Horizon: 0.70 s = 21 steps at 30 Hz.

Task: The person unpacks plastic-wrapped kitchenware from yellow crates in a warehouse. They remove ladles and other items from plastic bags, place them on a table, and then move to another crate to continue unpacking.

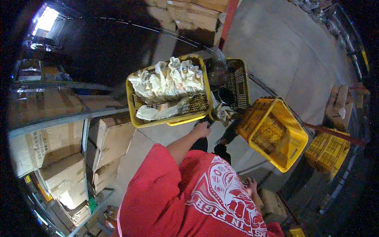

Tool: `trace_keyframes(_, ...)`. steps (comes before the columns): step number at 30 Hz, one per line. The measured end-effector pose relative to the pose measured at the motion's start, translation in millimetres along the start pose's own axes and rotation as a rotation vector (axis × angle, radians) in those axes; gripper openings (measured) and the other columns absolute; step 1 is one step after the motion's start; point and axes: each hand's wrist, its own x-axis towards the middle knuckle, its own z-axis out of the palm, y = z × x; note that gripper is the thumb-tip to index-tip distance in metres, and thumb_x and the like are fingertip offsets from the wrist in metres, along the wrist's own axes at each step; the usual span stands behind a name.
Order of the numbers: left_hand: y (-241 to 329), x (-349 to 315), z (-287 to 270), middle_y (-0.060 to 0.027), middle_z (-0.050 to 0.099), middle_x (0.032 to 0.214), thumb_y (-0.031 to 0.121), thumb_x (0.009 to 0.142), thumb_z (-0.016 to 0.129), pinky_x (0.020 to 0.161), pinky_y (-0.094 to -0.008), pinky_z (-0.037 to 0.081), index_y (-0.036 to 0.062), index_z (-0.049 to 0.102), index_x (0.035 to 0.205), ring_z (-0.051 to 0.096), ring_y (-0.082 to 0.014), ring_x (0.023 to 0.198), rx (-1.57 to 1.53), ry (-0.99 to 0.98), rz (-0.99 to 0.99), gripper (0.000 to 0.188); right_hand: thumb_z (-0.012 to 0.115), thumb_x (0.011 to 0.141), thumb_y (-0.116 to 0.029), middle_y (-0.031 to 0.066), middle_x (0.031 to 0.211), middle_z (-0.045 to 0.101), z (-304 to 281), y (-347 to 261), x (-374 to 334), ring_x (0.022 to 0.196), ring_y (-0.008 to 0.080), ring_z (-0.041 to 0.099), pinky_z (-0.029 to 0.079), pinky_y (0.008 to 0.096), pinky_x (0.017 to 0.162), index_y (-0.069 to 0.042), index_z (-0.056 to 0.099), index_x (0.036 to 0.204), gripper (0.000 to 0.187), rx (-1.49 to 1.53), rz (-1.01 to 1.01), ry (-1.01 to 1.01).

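My left hand (202, 129) is closed, just below the near right corner of a yellow crate (131, 103); what its fingers hold, if anything, is hidden. White crumpled bags (167, 81) fill the far part of that crate, some with small shiny metallic pieces on top. Nearer its front lies a longer whitish wrapped piece (162, 112). Low beside my red shirt, my right hand (251, 189) is partly covered, and its fingers are too dark to read.
Another yellow crate (246, 85) holds a clear plastic bag (218, 69) and dark items. To its right, a yellow crate (290, 148) lies tilted. Shelves with cardboard boxes (51, 146) line the left. More cartons (195, 23) stand ahead; a stacked yellow crate (327, 150) is at right.
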Motion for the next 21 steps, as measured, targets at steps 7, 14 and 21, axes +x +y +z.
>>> trace_keyframes(7,-99.3,-49.5,-40.9,-0.0258,0.065,0.108,0.027,0.081,0.058,0.090,-0.0477,0.050,0.0034,0.060,0.117,0.064,-0.0394,0.104,0.100,-0.020,-0.037,0.044,0.057,0.097,-0.028,0.0103,0.099,0.066,92.3,-3.4,-38.7,0.073,0.0210,0.062,0.050,0.0327,0.061,-0.010,0.050,0.130,0.038,-0.319,-0.330,-0.160)
trace_keyframes(14,-189.3,-109.9,-21.1,-0.0257,0.065,0.112,0.025,0.079,0.058,0.090,-0.0472,0.051,0.0037,0.061,0.118,0.063,-0.0419,0.104,0.081,0.016,-0.167,0.045,0.055,0.098,-0.025,0.0126,0.107,0.060,120.3,32.3,-74.8,0.072,0.0188,0.061,0.054,0.0335,0.061,-0.007,0.045,0.136,0.042,-0.289,-0.474,-0.137)
trace_keyframes(21,-233.7,-175.9,7.7,-0.0255,0.064,0.115,0.030,0.083,0.058,0.095,-0.0446,0.049,0.0043,0.060,0.121,0.061,-0.0400,0.109,0.165,0.081,-0.037,0.045,0.053,0.098,-0.028,0.0086,0.103,0.062,61.3,227.5,-71.6,0.076,0.0196,0.062,0.051,0.0341,0.060,-0.012,0.053,0.124,0.030,0.164,-0.260,-0.020)
